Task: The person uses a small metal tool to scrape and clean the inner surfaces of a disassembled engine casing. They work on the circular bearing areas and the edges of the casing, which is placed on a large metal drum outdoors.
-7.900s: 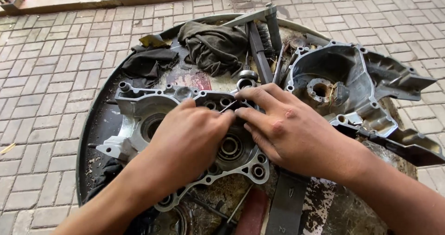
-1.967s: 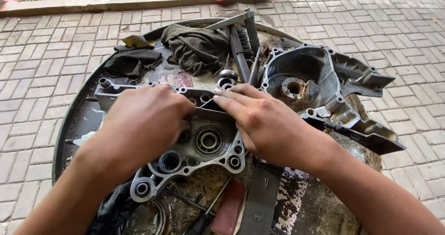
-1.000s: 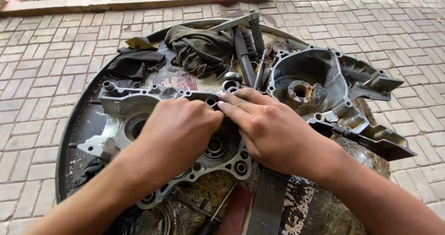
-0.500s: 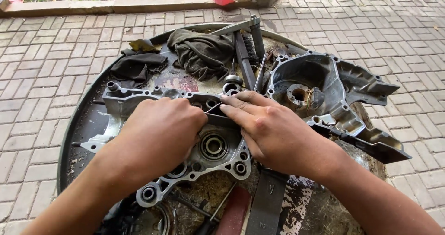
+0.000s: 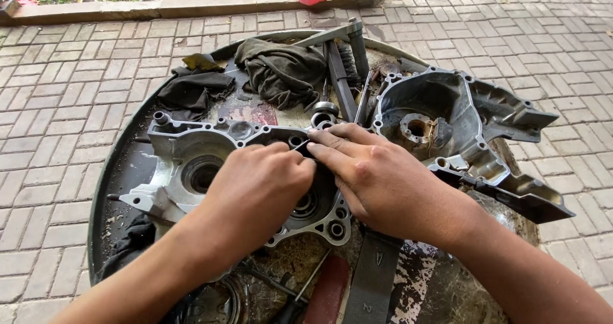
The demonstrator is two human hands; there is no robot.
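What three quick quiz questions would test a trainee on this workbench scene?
1. True or false: both hands rest on the left casing.
2. Which lies at the far side of the round tray? A) a dark rag B) a hammer C) a cup
3. Fill in: the right casing lies to the ____ of the right hand.

Key
1. True: the left hand and the right hand meet over it, fingers pinching something too small to tell.
2. A
3. right; neither hand touches it.
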